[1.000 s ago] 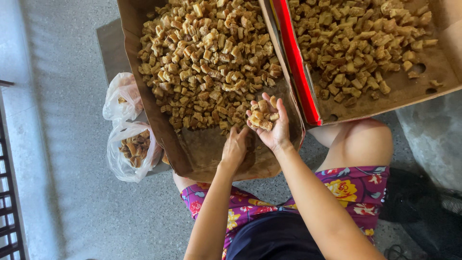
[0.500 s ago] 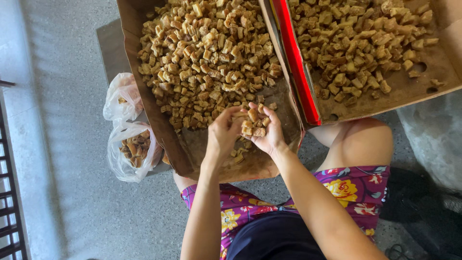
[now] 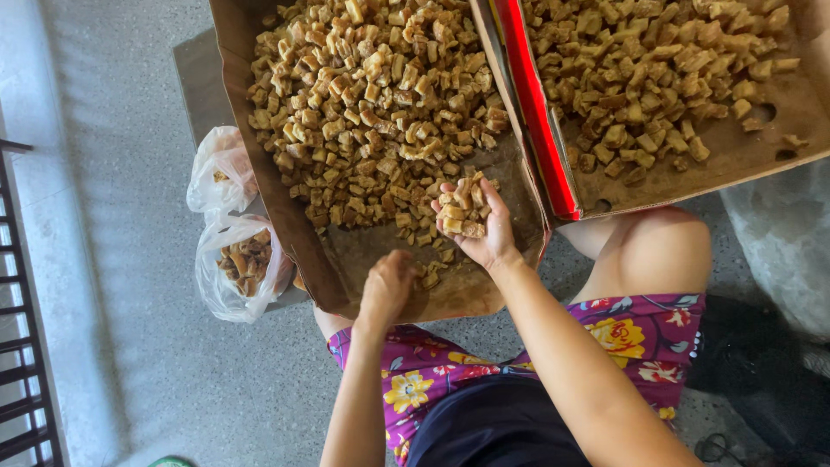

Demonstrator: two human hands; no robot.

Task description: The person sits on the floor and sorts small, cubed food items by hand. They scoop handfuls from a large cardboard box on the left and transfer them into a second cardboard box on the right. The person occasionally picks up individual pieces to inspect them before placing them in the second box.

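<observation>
Sitting over a grey speckled floor (image 3: 130, 372), the person has two shallow cardboard trays propped across bare knees. The left tray (image 3: 285, 207) is heaped with small brown cubes (image 3: 372, 104) toward its far edge, while its near edge shows bare, stained cardboard. The right tray (image 3: 761, 156) carries a thinner spread of the same pieces and has a red strip along its left edge, just beside the first tray. The right hand (image 3: 480, 229) hovers over the left tray's near right corner, palm up, its grip cupped around a small heap of cubes (image 3: 462, 207). The left hand (image 3: 386, 285) is curled over the tray's near edge, knuckles up; whether it pinches anything cannot be told, since the fingers are turned away. Two thin plastic bags (image 3: 229, 259) lie on the floor by the left tray's left edge, the nearer one holding brown pieces. Dark metal bars (image 3: 22, 346) run along the picture's left side. Both trays are cut off at the top, and a dark shape at the lower right is too dim to identify.
</observation>
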